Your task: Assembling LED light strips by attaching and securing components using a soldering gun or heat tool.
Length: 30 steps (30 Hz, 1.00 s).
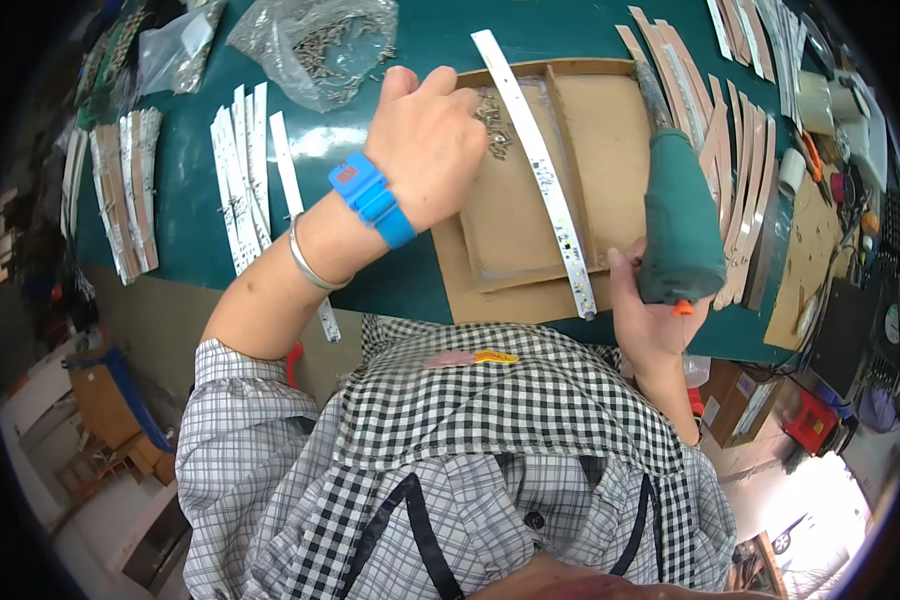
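Observation:
My left hand, with a blue wrist strap and a silver bangle, reaches over a small heap of screws in a shallow brown cardboard tray; its fingers are curled down onto the screws. A long white light strip lies slanted across the tray. My right hand grips a dark green electric screwdriver, held near the tray's right side with its tip pointing away from me.
The tray rests on a dark green table mat. White strips lie in a row at the left, brown-backed strips at the right. A clear bag of screws sits at the back. Tools and tape rolls crowd the far right.

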Each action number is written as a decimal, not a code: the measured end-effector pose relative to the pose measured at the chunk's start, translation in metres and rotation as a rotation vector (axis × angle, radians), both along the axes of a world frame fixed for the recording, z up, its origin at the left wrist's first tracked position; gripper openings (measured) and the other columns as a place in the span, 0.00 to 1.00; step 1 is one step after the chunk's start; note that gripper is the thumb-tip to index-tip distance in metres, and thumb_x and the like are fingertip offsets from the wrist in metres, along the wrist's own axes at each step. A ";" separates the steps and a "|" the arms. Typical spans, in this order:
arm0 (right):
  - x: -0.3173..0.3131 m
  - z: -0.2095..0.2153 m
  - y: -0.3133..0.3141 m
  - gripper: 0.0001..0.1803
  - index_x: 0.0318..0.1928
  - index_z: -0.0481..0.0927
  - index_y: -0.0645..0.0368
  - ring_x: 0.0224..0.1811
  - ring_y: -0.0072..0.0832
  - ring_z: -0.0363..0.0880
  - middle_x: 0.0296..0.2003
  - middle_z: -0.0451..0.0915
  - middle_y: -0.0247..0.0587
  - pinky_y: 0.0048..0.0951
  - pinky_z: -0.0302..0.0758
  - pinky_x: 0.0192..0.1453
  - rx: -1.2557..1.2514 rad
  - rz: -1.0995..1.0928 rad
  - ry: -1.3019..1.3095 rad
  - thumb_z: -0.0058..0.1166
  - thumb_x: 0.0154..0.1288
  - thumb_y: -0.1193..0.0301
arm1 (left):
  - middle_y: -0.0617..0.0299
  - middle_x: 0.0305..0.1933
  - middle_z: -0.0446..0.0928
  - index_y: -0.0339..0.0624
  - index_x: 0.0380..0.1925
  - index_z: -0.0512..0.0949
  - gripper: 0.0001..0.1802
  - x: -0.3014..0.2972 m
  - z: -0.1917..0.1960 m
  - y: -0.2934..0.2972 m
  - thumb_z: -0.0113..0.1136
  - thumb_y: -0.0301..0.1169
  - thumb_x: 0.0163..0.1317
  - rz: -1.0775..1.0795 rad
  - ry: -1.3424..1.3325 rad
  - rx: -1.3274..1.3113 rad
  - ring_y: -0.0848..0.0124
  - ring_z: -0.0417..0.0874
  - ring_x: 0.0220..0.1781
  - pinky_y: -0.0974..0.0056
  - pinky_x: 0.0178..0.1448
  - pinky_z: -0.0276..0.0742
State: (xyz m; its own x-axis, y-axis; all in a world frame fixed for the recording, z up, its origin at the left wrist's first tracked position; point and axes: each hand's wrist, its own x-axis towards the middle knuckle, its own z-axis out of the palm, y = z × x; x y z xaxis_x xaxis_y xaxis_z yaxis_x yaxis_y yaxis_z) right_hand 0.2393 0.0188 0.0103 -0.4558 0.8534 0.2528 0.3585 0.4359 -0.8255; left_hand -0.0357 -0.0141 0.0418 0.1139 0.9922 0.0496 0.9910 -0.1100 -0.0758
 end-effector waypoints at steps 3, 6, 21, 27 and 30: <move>0.016 -0.005 0.001 0.24 0.51 0.76 0.70 0.42 0.28 0.83 0.43 0.83 0.45 0.26 0.77 0.49 0.023 -0.005 0.051 0.68 0.53 0.82 | 0.64 0.31 0.78 0.44 0.18 0.84 0.06 -0.002 -0.003 0.011 0.69 0.34 0.44 -0.015 0.043 -0.163 0.64 0.75 0.43 0.55 0.51 0.64; 0.013 0.002 -0.003 0.21 0.49 0.77 0.69 0.40 0.25 0.80 0.41 0.81 0.41 0.25 0.76 0.48 -0.109 -0.095 0.090 0.66 0.55 0.83 | 0.63 0.29 0.79 0.44 0.19 0.84 0.05 -0.003 -0.003 0.015 0.66 0.32 0.46 -0.026 0.043 -0.250 0.64 0.76 0.42 0.55 0.50 0.64; -0.028 0.033 0.000 0.10 0.37 0.74 0.62 0.32 0.19 0.76 0.32 0.79 0.34 0.22 0.73 0.38 -0.426 0.108 0.458 0.62 0.59 0.84 | 0.56 0.38 0.85 0.29 0.38 0.81 0.06 0.072 0.020 -0.019 0.64 0.22 0.65 0.304 -1.896 -0.355 0.73 0.86 0.39 0.70 0.44 0.85; -0.030 0.033 0.001 0.15 0.43 0.70 0.63 0.35 0.21 0.78 0.34 0.78 0.36 0.23 0.76 0.41 -0.429 0.111 0.437 0.61 0.58 0.86 | 0.54 0.41 0.84 0.27 0.42 0.80 0.09 0.073 0.012 -0.024 0.64 0.22 0.65 0.304 -1.831 -0.337 0.71 0.86 0.42 0.69 0.50 0.85; -0.024 0.030 0.004 0.36 0.63 0.61 0.68 0.41 0.27 0.79 0.37 0.71 0.37 0.29 0.78 0.48 -0.401 0.140 0.414 0.59 0.54 0.92 | 0.54 0.42 0.84 0.27 0.42 0.81 0.10 0.076 0.010 -0.026 0.66 0.21 0.63 0.280 -1.963 -0.310 0.71 0.86 0.43 0.68 0.51 0.85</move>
